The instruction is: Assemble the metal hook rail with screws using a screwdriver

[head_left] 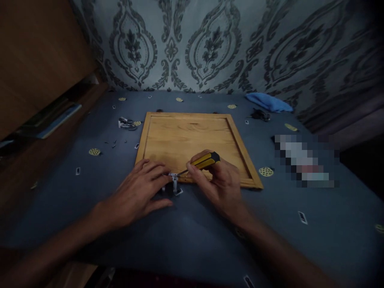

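Observation:
A square wooden panel (192,140) with a raised frame lies on a blue patterned cloth (186,236). At the middle of its near edge sits a small metal hinge (174,182). My left hand (141,192) lies over the near edge with its fingers pressed on the hinge, steadying it. My right hand (216,180) is closed round a yellow and black screwdriver (204,161), whose tip rests on the hinge.
Another metal fitting (126,123) and a few small screws (114,143) lie left of the panel. A blue rag (268,102) and a dark object (260,115) lie at the back right. A wooden cabinet (36,68) stands left; a patterned wall rises behind.

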Tool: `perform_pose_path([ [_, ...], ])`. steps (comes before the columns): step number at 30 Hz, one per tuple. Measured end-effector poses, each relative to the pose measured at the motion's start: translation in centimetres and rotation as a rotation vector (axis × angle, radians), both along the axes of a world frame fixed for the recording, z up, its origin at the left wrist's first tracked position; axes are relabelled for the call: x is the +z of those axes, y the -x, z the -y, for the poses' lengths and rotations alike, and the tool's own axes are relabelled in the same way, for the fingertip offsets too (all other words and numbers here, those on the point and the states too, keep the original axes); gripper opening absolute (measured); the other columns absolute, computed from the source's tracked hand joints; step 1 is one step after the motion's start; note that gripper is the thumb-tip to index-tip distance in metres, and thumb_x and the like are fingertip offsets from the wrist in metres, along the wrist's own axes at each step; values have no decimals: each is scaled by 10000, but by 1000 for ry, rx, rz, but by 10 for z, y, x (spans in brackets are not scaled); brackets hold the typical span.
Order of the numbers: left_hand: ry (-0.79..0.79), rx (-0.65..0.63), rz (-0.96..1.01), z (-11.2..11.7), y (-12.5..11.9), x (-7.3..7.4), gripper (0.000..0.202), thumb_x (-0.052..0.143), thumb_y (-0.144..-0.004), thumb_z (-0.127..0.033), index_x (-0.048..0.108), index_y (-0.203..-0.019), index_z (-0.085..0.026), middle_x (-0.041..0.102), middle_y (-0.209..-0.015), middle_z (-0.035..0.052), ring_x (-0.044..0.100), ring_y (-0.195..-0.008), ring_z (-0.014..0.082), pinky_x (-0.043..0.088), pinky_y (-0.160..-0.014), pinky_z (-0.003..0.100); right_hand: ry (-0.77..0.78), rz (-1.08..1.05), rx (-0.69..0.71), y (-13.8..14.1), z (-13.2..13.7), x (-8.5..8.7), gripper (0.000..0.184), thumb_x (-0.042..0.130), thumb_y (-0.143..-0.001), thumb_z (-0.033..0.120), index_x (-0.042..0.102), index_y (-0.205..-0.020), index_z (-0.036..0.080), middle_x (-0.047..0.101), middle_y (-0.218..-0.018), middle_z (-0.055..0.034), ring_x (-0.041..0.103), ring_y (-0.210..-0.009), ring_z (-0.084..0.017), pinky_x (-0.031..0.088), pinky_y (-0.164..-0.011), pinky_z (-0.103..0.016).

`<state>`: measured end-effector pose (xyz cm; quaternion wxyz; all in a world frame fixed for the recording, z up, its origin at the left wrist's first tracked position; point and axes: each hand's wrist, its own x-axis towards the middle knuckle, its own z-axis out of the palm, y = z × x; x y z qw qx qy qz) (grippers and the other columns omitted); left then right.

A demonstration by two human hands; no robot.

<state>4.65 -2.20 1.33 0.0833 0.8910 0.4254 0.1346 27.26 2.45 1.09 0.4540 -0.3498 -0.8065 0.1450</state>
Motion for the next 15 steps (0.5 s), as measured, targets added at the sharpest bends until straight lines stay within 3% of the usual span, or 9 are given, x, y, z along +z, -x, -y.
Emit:
perform_pose_path([
  [4, 1, -12, -13, 3, -3, -4, 418, 703, -973, -480, 668, -1289, -208, 697, -1384, 110, 582, -1361, 312, 388, -1194, 578, -4, 0, 1, 0, 0, 0, 198, 602, -1008, 265, 574, -814, 241, 638, -729, 0, 618, -642, -159, 504, -612, -290],
  [15, -35, 2, 31, 3, -8, -14, 381, 690, -1001, -362, 655, -1320, -157, 747, -1309, 107, 638, -1300, 305, 425, -1149, 573, -69, -13, 16, 1, -1, -1, 171, 633, -996, 210, 581, -834, 229, 641, -726, 6, 625, -641, -154, 494, -605, -272],
])
